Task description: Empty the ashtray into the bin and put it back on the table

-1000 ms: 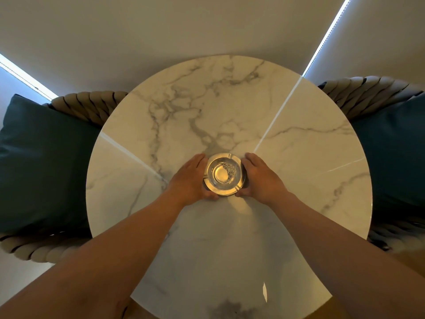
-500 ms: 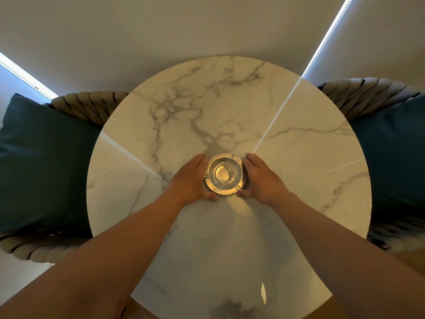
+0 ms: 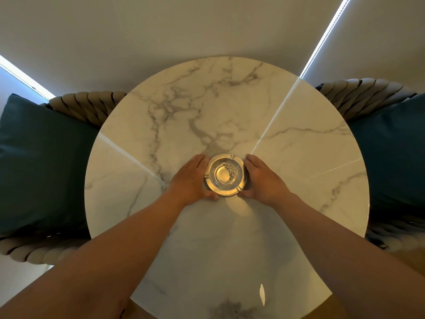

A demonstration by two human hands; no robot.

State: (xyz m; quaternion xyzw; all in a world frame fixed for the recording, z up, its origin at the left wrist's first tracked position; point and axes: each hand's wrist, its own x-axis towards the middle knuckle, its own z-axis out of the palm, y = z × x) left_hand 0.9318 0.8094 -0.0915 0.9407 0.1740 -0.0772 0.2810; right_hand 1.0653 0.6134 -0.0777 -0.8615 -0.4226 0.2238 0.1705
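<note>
Two hands cupped one ashtray [image 3: 225,174] at mid-table [image 3: 299,176].
Left hand [image 3: 192,180] and right hand [image 3: 264,179] pressed its sides, fingers curled round the rim; fingertips underneath hidden, so lift-off unclear. One grey ash patch inside. Two chairs [image 3: 92,107], two teal cushions [image 3: 41,162], partly cut off at frame sides. Marble bare all round ashtray; near edge cut off below.
</note>
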